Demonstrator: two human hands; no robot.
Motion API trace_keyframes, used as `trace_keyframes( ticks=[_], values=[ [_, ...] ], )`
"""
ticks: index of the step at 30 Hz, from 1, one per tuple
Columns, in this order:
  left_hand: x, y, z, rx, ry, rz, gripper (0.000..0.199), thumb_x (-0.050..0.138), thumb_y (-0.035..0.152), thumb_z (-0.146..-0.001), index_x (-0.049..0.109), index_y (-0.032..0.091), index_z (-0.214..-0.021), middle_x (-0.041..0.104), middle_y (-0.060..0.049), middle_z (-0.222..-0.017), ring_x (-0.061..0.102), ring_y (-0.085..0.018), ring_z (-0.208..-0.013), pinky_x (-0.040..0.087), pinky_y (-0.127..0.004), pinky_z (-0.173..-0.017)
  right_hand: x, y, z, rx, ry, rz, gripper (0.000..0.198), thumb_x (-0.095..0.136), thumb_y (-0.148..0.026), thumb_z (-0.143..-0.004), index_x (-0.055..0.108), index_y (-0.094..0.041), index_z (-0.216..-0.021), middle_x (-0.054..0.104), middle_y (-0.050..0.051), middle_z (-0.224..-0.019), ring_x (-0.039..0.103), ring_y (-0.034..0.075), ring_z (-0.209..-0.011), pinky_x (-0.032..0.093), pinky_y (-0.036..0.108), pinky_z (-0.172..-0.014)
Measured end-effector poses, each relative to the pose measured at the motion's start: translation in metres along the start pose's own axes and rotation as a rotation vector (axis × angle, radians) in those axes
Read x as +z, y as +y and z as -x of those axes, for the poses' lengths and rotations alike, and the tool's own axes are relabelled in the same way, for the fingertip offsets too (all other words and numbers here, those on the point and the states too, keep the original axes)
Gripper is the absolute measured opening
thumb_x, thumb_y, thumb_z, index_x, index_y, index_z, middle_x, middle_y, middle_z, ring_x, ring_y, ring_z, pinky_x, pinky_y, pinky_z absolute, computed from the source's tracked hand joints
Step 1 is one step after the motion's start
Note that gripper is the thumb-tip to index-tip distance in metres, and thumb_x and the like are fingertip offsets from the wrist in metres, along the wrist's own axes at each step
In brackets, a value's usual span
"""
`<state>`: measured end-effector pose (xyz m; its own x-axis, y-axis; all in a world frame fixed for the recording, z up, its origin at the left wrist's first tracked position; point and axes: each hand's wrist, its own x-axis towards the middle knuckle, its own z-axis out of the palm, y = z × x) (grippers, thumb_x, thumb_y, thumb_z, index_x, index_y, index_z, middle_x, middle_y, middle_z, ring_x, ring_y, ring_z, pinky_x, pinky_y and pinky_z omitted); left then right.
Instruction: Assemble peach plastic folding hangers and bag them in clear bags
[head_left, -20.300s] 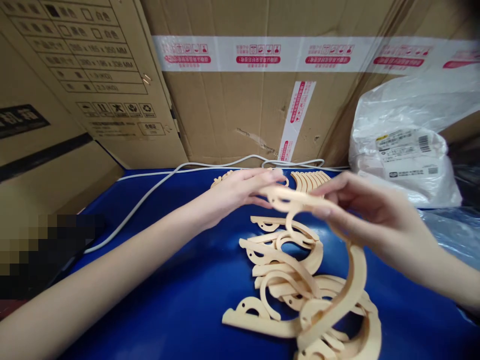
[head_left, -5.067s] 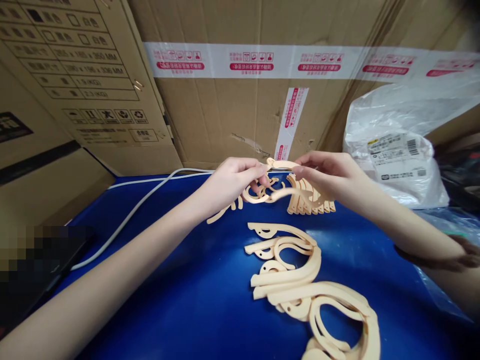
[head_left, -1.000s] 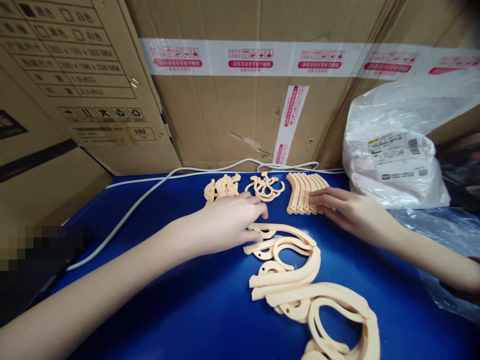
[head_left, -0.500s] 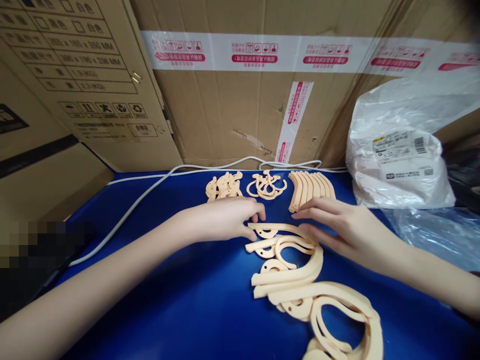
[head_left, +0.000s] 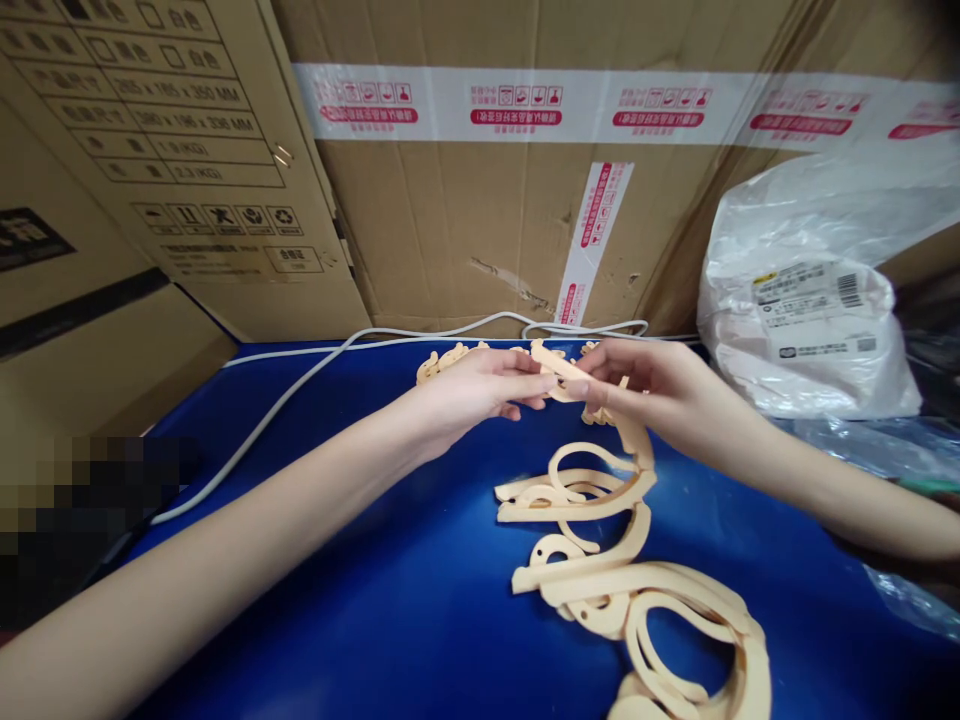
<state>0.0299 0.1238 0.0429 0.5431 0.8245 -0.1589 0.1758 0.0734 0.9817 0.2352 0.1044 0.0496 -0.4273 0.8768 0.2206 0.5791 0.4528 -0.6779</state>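
Lifted off the blue surface, a pale wooden folding hanger (head_left: 559, 362) is held between my two hands. My left hand (head_left: 484, 395) pinches its left end with the fingertips. My right hand (head_left: 637, 385) grips it from the other side, thumb in front, and the fingers hide part of it. Below my hands lies a row of similar folded wooden hangers (head_left: 577, 512), overlapping, with curved arms and round hooks. Closer to me is a larger-looking stack of hangers (head_left: 675, 590). Behind my left hand sits a pile of small wooden pieces (head_left: 444, 360).
Cardboard boxes (head_left: 450, 230) stand along the back and left. A white cable (head_left: 300, 378) runs across the blue surface (head_left: 360, 590) at the back and left. At the right is a white plastic bag (head_left: 810, 300) with a label.
Both hands have moved up and closer together, raising a hanger from the far end of the row. The remaining upper hangers have shifted. The view has moved slightly.
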Motion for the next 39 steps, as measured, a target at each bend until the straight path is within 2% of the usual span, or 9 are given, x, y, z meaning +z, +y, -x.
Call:
trace_keyframes(
  ticks=[6,10,14,19,23,28,33,36,39],
  values=[
    [0.001,0.019,0.001,0.153,0.251,-0.285,0.028,0.046,0.033,-0.095,0.062,0.016,-0.079,0.054,0.001,-0.068,0.044,-0.011,-0.058,0.03,-0.024,-0.055,-0.024,-0.005,-0.007,-0.15,0.193,0.556,0.036,0.045,-0.049,-0.096,0.067,-0.02,-0.092,0.062,0.003,-0.06,0.051,0.015,-0.048,0.029,0.028,-0.047],
    [-0.007,0.034,0.01,0.285,0.329,-0.858,0.032,0.039,0.031,-0.098,0.054,0.019,-0.072,0.048,0.003,-0.06,0.047,-0.013,-0.057,0.029,-0.026,-0.059,-0.034,-0.005,-0.013,-0.273,0.009,0.825,0.025,0.04,-0.035,-0.093,0.059,-0.021,-0.087,0.048,0.001,-0.048,0.037,0.015,-0.038,0.017,0.031,-0.045],
    [-0.01,0.027,0.014,0.334,0.263,-1.078,0.032,0.033,0.032,-0.1,0.055,0.02,-0.08,0.053,0.0,-0.068,0.052,-0.016,-0.063,0.031,-0.028,-0.063,-0.034,-0.012,-0.019,-0.253,-0.219,0.504,0.03,0.036,-0.04,-0.097,0.043,-0.024,-0.072,0.042,-0.003,-0.046,0.036,0.011,-0.038,0.025,0.03,-0.044],
    [-0.024,0.017,0.014,0.301,0.245,-1.191,0.024,0.033,0.029,-0.1,0.053,0.02,-0.088,0.055,-0.002,-0.072,0.051,-0.017,-0.062,0.03,-0.029,-0.061,-0.035,-0.009,-0.02,-0.001,-0.392,0.096,0.03,0.041,-0.046,-0.097,0.05,-0.024,-0.078,0.056,-0.003,-0.052,0.049,0.011,-0.037,0.034,0.026,-0.036],
    [-0.063,0.013,0.012,0.197,0.407,-1.087,0.03,0.031,0.033,-0.1,0.048,0.021,-0.077,0.05,0.0,-0.067,0.049,-0.016,-0.064,0.033,-0.028,-0.064,-0.051,0.009,-0.019,0.116,-0.391,-0.162,0.032,0.046,-0.052,-0.094,0.054,-0.022,-0.086,0.057,-0.003,-0.05,0.053,0.013,-0.039,0.042,0.026,-0.037],
    [-0.106,-0.009,-0.002,-0.013,0.329,-0.963,0.034,0.037,0.029,-0.092,0.045,0.021,-0.06,0.05,0.001,-0.06,0.047,-0.015,-0.057,0.036,-0.026,-0.06,-0.055,0.022,-0.013,0.12,-0.377,-0.293,0.033,0.041,-0.047,-0.098,0.059,-0.022,-0.088,0.056,-0.001,-0.049,0.055,0.016,-0.046,0.044,0.028,-0.044],
    [-0.11,-0.03,-0.007,-0.071,0.408,-0.947,0.016,0.051,0.035,-0.085,0.056,0.02,-0.084,0.061,0.0,-0.067,0.057,-0.018,-0.064,0.037,-0.026,-0.061,-0.045,0.013,-0.007,0.166,-0.224,-0.435,0.027,0.04,-0.033,-0.096,0.06,-0.016,-0.093,0.054,-0.002,-0.049,0.049,0.012,-0.046,0.043,0.026,-0.047],
    [-0.093,-0.026,-0.002,-0.065,0.537,-0.985,0.034,0.055,0.044,-0.085,0.054,0.018,-0.106,0.064,-0.003,-0.076,0.058,-0.021,-0.071,0.036,-0.029,-0.063,-0.043,0.005,-0.005,0.289,0.043,-0.591,0.023,0.042,-0.023,-0.092,0.06,-0.012,-0.099,0.055,-0.002,-0.05,0.048,0.009,-0.044,0.039,0.021,-0.042],
    [-0.06,-0.015,0.004,0.015,0.545,-0.85,0.041,0.05,0.056,-0.088,0.06,0.02,-0.104,0.068,-0.004,-0.09,0.059,-0.021,-0.078,0.038,-0.029,-0.065,-0.041,0.0,-0.003,0.384,0.367,-0.741,0.012,0.048,-0.019,-0.089,0.059,-0.017,-0.095,0.065,0.002,-0.063,0.059,0.01,-0.053,0.047,0.021,-0.048]
  ],
)
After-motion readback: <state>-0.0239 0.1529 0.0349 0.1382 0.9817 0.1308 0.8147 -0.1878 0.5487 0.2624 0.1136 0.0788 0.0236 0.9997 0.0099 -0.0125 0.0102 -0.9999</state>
